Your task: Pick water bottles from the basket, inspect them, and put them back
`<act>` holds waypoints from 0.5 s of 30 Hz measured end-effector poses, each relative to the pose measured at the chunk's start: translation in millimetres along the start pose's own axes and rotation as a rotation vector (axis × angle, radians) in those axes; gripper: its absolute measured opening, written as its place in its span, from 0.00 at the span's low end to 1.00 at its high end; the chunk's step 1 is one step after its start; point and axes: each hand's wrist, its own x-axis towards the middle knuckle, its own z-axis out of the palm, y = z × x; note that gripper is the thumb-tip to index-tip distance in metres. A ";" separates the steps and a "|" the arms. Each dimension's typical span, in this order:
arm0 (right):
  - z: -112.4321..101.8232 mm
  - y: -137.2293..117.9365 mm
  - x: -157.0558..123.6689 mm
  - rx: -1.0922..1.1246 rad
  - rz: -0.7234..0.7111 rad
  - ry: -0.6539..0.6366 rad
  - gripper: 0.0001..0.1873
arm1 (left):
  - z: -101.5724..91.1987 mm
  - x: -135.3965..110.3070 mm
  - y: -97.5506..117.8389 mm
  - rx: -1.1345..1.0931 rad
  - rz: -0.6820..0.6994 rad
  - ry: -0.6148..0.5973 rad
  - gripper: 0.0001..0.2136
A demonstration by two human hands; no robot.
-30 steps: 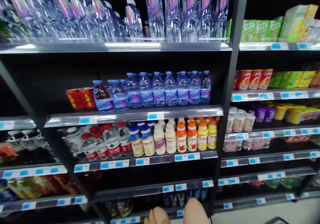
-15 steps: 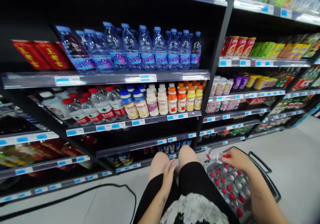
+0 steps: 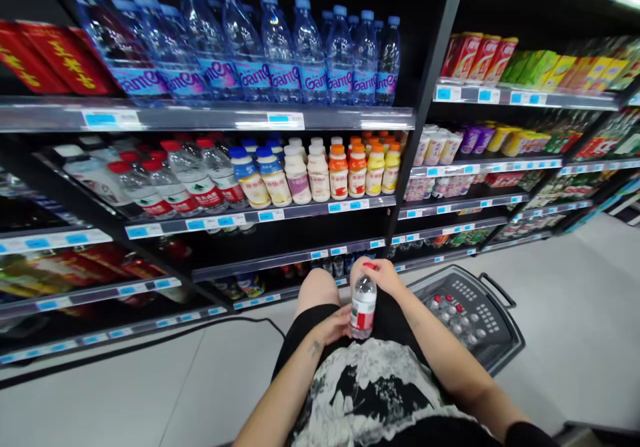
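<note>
I am crouched before a drinks shelf. A clear water bottle [image 3: 363, 306] with a red cap and red label stands upright over my knees. My right hand [image 3: 384, 276] grips its cap end from above. My left hand [image 3: 334, 327] cups its lower body from the left. To my right on the floor sits a dark shopping basket [image 3: 495, 327] holding several red-capped and white-capped bottles. Matching red-capped water bottles [image 3: 189, 179] stand on the middle shelf ahead, left of the yoghurt drink bottles [image 3: 320, 171].
Blue-capped water bottles [image 3: 280, 54] fill the shelf above. Red cartons [image 3: 45, 60] lie at the upper left. Shelving to the right carries cups and cartons [image 3: 480, 54]. A black cable [image 3: 150, 344] runs along the pale floor at the shelf's foot.
The view tilted down. My right hand lifted a red-capped bottle out of the basket and brought it left over my knees. My left hand rose from my knee to hold it.
</note>
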 end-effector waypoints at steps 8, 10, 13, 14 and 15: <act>35.9 88.1 -25.6 0.406 0.251 -0.100 0.36 | 1.3 13.4 5.8 -0.128 0.152 0.320 0.25; 31.0 92.4 -29.8 0.457 0.280 -0.174 0.35 | 3.9 13.7 9.0 -0.165 0.151 0.335 0.25; 22.2 94.6 -29.5 0.560 0.307 -0.231 0.31 | 10.6 12.2 11.4 -0.184 0.139 0.339 0.24; 20.4 95.6 -28.8 0.593 0.312 -0.234 0.29 | 12.9 11.3 11.8 -0.177 0.134 0.340 0.23; 19.4 96.8 -28.3 0.620 0.313 -0.232 0.28 | 15.1 10.4 12.2 -0.166 0.131 0.344 0.23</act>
